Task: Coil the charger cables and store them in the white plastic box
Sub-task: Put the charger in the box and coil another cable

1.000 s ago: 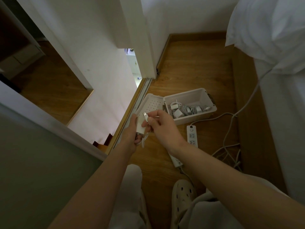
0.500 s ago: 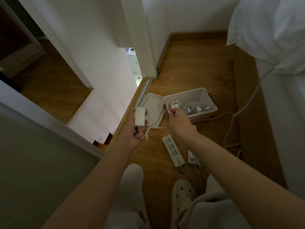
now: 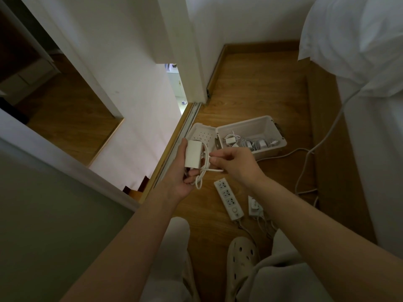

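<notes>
Item: white charger brick [image 3: 193, 153], gripped upright in left hand [image 3: 185, 171], thumb along its far edge, fingers wrapped beneath. Attached white cable [image 3: 201, 171] looped beside the brick, one loop hanging below the palm, a strand running across to the right hand [image 3: 234, 163]. Right hand pinched narrow on that strand, fingertips close to the brick; plug end not clearly discernible.

Handling, as judged: brick light, rigid, smooth-sided, likely slippery if held by faces alone; best held across its edges, as now. Cable thin, soft, springy; prone to unwinding unless loops stay trapped under the left fingers. Best taken near the free end and fed round in even turns.

Destination: white plastic box [image 3: 250, 136], open, on the wooden floor [image 3: 261, 83] just beyond the hands. Already inside: several coiled chargers [image 3: 246, 143]. Perforated lid [image 3: 201, 136] lying open against the box's left side.

Surroundings: white power strip [image 3: 229, 199] on the floor below the right wrist; second strip [image 3: 254, 207] with plugs beside it; loose grey cord [image 3: 305, 162] trailing past the box toward white bedding [image 3: 353, 44]. Sliding-door track [image 3: 174, 153] at left. Nothing blocking the box mouth; remaining room inside limited on the near side.
</notes>
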### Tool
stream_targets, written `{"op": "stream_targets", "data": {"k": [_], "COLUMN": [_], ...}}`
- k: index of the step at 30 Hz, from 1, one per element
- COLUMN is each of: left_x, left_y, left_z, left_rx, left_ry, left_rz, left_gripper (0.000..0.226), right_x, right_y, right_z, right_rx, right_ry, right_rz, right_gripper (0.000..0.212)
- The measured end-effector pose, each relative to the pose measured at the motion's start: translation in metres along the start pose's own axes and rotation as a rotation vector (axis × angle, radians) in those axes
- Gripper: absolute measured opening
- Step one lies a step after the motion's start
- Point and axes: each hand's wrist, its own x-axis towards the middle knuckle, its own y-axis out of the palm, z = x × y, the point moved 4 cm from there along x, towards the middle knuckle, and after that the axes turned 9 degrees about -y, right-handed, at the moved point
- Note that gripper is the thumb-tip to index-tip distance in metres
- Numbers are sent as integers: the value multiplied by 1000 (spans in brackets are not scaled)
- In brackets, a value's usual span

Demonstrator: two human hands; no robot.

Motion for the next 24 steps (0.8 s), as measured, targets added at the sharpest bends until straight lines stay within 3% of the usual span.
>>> {"op": "stream_targets", "data": {"k": [5, 10, 17, 22, 24], "left_x": [-3, -2, -1, -4, -4], "left_y": [2, -1, -10, -13, -12], "left_z": [1, 6, 12, 8, 8], "left_rx": [33, 63, 119, 100, 125], "left_ry": [-49, -61, -85, -14, -2], "left_rz": [16, -51, -160, -206, -220], "left_gripper": [53, 51, 46, 50, 50], "right_x": [-1, -6, -9, -6, -6], "right_y": [0, 3, 8, 14, 15], "right_z": [0, -7, -4, -17, -19], "right_rx": [139, 198, -128, 206, 258], "right_ry": [49, 30, -206, 77, 112], "right_rz": [17, -39, -84, -19, -2], "right_gripper": [37, 35, 28, 29, 26]}}
